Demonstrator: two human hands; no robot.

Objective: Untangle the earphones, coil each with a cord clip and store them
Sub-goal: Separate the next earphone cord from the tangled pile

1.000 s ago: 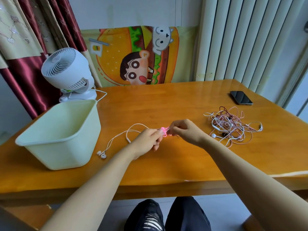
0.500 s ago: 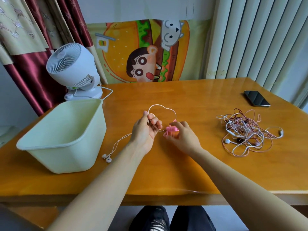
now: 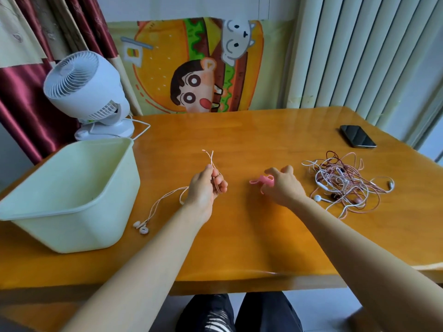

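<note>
My left hand grips a pale pink earphone cord folded in its fingers. A short loop sticks up above the thumb, and the rest trails left to two white earbuds lying on the table. My right hand pinches a pink cord clip, held a hand's width right of the left hand. A tangle of pink, white and dark red earphones lies on the table just right of my right hand.
A pale green plastic bin stands at the left of the wooden table, open side up. Behind it is a white desk fan with its cable. A black phone lies at the far right. The table's front edge is near my knees.
My hands have drawn apart; the right one carried the pink clip to the right. The cord loop above my left hand has shrunk from a wide arc to a short stub.
</note>
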